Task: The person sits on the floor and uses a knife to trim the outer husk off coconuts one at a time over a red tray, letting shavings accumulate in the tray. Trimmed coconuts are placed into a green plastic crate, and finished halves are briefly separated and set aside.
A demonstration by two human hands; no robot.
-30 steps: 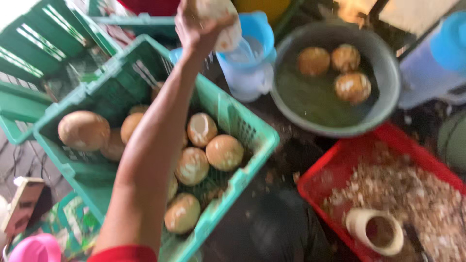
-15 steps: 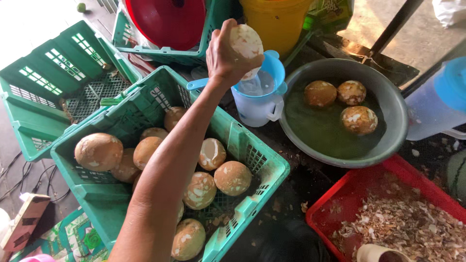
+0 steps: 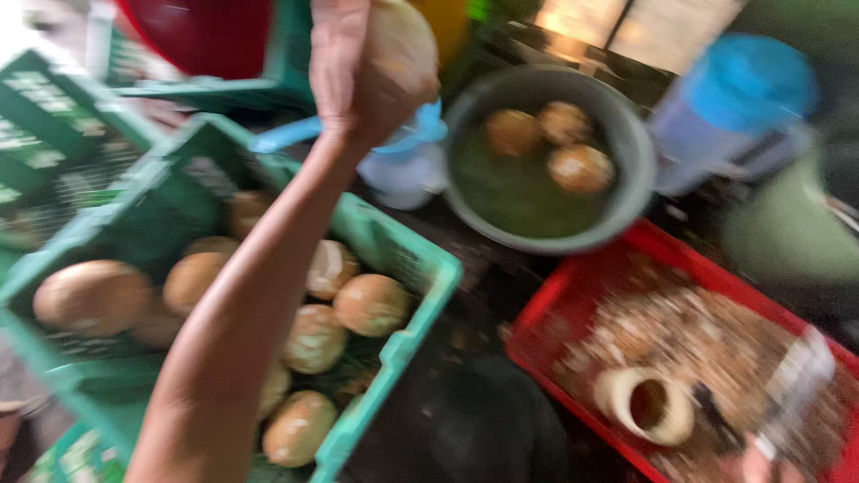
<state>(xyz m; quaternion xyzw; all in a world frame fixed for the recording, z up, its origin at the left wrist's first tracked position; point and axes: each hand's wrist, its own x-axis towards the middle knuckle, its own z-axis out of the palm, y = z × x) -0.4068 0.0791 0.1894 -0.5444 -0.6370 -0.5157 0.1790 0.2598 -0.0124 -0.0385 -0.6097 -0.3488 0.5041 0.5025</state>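
- The left hand (image 3: 353,67) is raised high near the top of the view, its fingers wrapped round one pale peeled coconut (image 3: 407,54); the bare forearm runs down to the lower left.
- That coconut is held in the air above a clear jug with a blue rim (image 3: 403,161), which stands between the green crate and the grey basin.
- The right hand (image 3: 761,461) shows only as a sliver at the bottom right corner, beside a blurred tool (image 3: 792,380); I cannot tell whether it grips or hangs loose.
- One green crate (image 3: 407,295) sits under the forearm and holds about eight husked brown coconuts (image 3: 371,304) that can be counted, some half hidden by the arm.
- One grey basin (image 3: 617,179) stands right of the jug, with three coconuts (image 3: 582,170) lying in greenish water.
- One red crate (image 3: 555,313) at the lower right is filled with pale shell scraps, and one hollow ring-shaped coconut piece (image 3: 649,407) lies on them.
- One blue-lidded container (image 3: 734,107) stands behind the basin on the right.
- Two more green crates (image 3: 36,134) lie at the upper left, and one red tub (image 3: 206,36) sits at the top.
- The picture is blurred by motion, so small detail is lost.
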